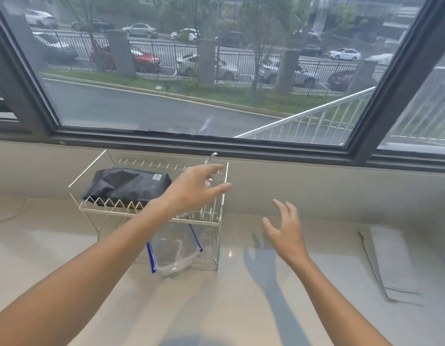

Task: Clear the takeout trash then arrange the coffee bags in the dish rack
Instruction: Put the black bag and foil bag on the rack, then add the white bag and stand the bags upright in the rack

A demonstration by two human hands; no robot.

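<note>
A white wire dish rack (91,171) stands on the pale counter below the window. A black coffee bag (126,183) lies flat in the rack's left half. My left hand (194,188) hovers over the rack's right half with its fingers spread and nothing in it. To the right of the rack, my right hand (285,231) is held above the counter, fingers loosely spread, holding nothing. The rack's right end is partly hidden behind my left hand.
Under the rack lies a clear plastic bag with blue edges (171,248) and clear plastic glasses (177,260) on it. Flat grey paper sheets (391,263) lie at the counter's right. A low wall and a window run along the back.
</note>
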